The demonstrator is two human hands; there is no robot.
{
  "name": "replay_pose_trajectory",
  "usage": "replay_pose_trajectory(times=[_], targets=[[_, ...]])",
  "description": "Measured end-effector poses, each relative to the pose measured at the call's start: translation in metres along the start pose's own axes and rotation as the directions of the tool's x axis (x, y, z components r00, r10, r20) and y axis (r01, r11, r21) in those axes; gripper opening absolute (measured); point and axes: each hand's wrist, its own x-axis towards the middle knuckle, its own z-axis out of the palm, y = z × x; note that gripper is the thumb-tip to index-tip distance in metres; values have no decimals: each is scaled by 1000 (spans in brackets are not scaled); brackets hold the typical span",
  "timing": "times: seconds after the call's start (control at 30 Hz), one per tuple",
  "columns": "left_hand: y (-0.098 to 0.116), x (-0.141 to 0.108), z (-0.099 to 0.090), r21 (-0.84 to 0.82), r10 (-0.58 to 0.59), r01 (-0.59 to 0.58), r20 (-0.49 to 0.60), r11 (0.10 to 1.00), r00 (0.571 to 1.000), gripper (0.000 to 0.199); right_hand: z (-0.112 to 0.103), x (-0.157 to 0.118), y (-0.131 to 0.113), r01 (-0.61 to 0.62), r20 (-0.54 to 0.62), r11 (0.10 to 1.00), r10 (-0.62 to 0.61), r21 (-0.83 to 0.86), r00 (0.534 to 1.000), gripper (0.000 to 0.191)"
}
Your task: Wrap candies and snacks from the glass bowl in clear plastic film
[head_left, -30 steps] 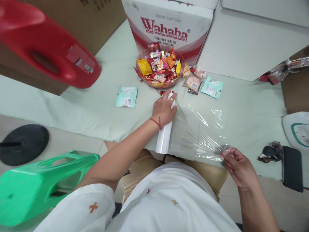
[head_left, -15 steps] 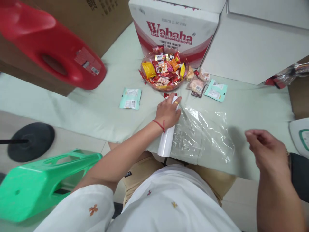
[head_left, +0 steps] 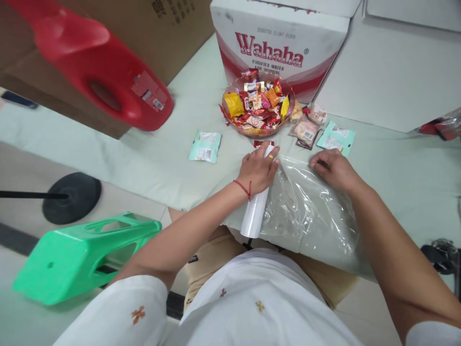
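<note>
Left hand [head_left: 260, 168] on the roll [head_left: 255, 216], right hand [head_left: 336, 170] by the plastic film [head_left: 306, 209]

The white roll lies on the cloth-covered tabletop [head_left: 158, 166], close to the person's front, its near end by the table's edge. The left hand grasps it from above, fingers laid over its far part; a red string [head_left: 245, 189] circles that wrist. Clear, wrinkled film spreads flat to the right of the roll. The right hand is at the film's far right corner, its fingers curled; whether they pinch the film cannot be told.

Just beyond the roll's far end lies a small red packet [head_left: 262, 143]. Farther back stands a clear bowl [head_left: 257, 133] heaped with wrapped sweets [head_left: 257, 108], in front of a white and red box [head_left: 279, 53]. A mint-green packet [head_left: 205, 146] lies left of the bowl; another [head_left: 336, 138] lies to its right, near the right hand, beside some snack packs [head_left: 305, 132]. A red jug [head_left: 118, 86] stands at the left, and a green stool [head_left: 61, 264] is below the tabletop.
</note>
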Motion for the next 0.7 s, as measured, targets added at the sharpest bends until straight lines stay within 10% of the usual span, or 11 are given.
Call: replay_pose_trajectory(times=[0.27,0.53,0.7], targets=[[5,13,-8,-62,-90,95,74,994,993,59,-10,2,-9,-211,70,974,206,80,976,30],[12,23,4,-13,-146,145,-46,989,988,51,-25,-8,-6,9,110,1000,-12,26,994,48],[10,22,3,3,-113,113,-45,994,993,49,-36,-24,-8,-221,190,972,203,81,961,51]])
